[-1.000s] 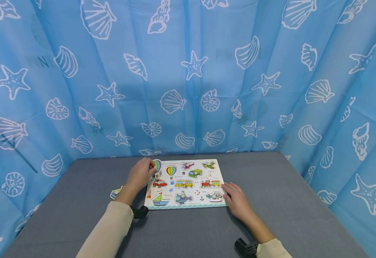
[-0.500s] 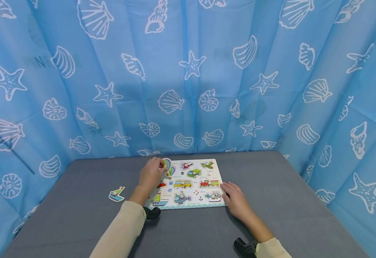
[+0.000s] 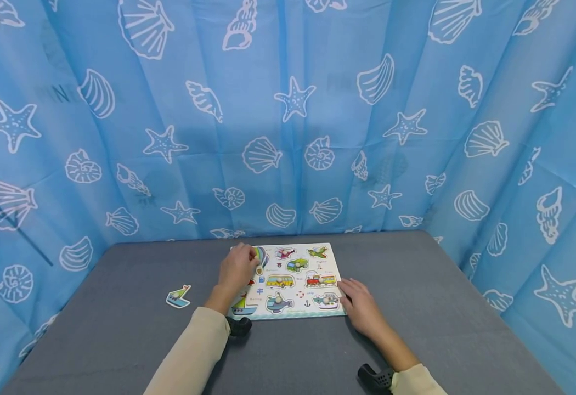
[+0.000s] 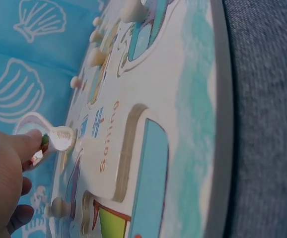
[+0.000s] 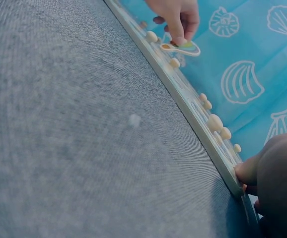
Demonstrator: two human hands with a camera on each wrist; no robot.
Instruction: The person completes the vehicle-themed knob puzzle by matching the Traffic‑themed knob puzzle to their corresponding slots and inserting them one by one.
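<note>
My left hand [image 3: 235, 270] pinches a hot-air balloon puzzle piece [image 4: 61, 139] between thumb and fingers. It hovers over the upper left part of a white wooden knob puzzle board [image 3: 298, 316], where a balloon picture is partly covered. In the right wrist view the piece [image 5: 190, 48] is tilted and clear of the board's surface. At the board's right edge, my right hand [image 3: 362, 307] grips the rim, its thumb [image 5: 247, 171] on the board. A sailboat piece [image 3: 178, 297] lies on the table left of the board.
Pieces seated in the board include a bus [image 3: 280, 281], a train [image 3: 320, 280] and a ship [image 3: 326, 301]. Their round knobs [image 5: 214, 122] stick up. The lower left sailboat recess [image 4: 151, 168] shows its printed picture. Behind the grey table [image 3: 288, 356] hangs a blue shell-patterned curtain [image 3: 337, 181].
My left hand has moved right with the balloon piece, from the board's left edge to over the balloon picture, then slightly lower. The sailboat piece has come into full view. My right hand stays put.
</note>
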